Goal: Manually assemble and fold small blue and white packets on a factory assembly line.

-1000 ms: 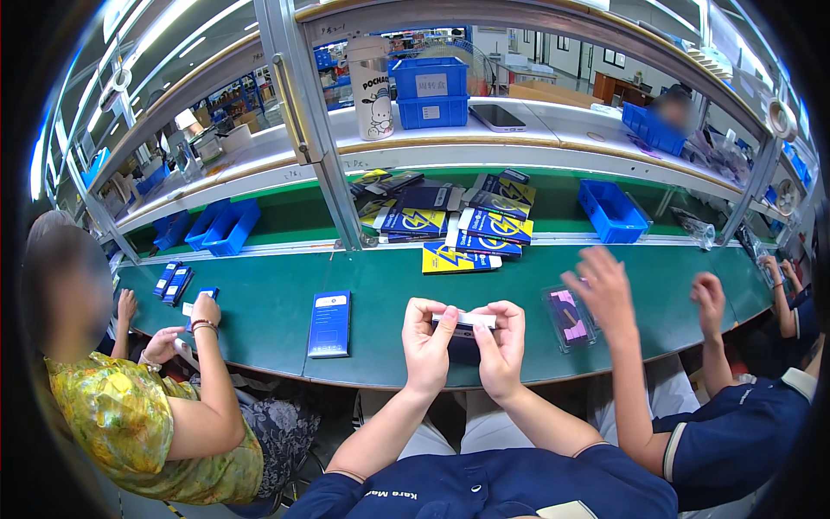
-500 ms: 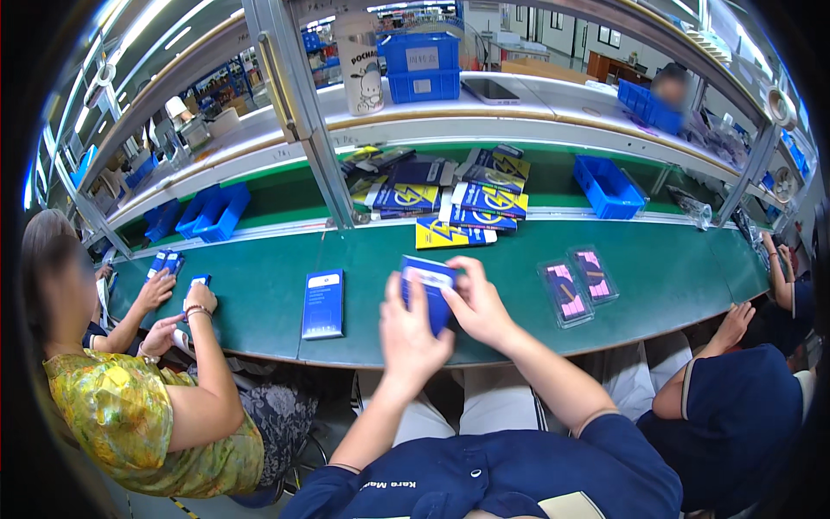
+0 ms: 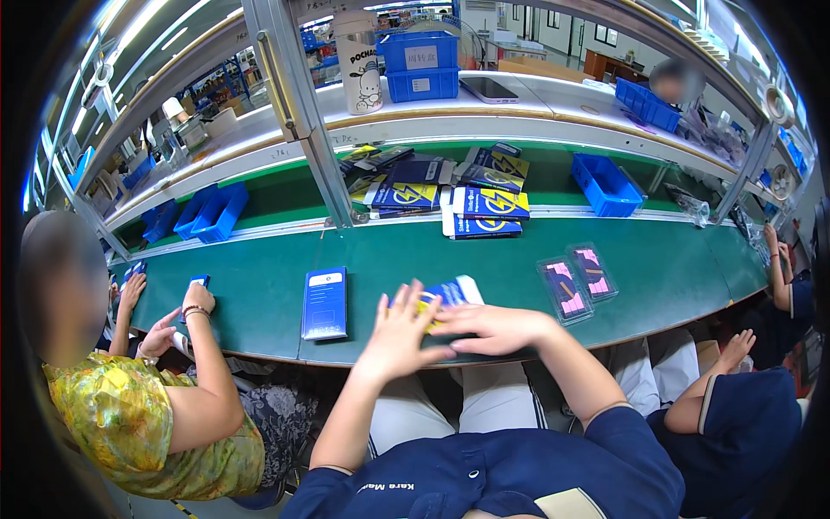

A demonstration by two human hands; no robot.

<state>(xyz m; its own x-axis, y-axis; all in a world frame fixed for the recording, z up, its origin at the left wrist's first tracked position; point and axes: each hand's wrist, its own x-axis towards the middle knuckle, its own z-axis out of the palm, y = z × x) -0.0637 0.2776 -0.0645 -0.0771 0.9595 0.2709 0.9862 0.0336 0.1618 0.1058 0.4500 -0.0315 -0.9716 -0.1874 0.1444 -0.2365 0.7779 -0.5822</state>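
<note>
A blue and yellow flat carton (image 3: 458, 291) lies at the bench's front, partly covered by my hands and smeared by motion. My left hand (image 3: 393, 337) spreads its fingers over the carton's left part. From the right, my right hand (image 3: 493, 329) reaches across the near side with fingers stretched out flat, close to the left fingertips. Left of them is a blue box (image 3: 325, 303), apparently with another beneath it. To the right lie two clear plastic trays (image 3: 566, 292) (image 3: 594, 273) with pink and dark contents.
A heap of blue and yellow cartons (image 3: 488, 203) lies at the back of the green bench (image 3: 259, 303). Blue bins (image 3: 608, 186) stand along the back. A metal post (image 3: 303, 121) rises from the bench. Co-workers' arms (image 3: 203, 346) are on both sides.
The blue box has left my hands; the blue stack at left looks slightly taller. A blue and yellow carton is gone from the heap's front, and one now lies under my hands.
</note>
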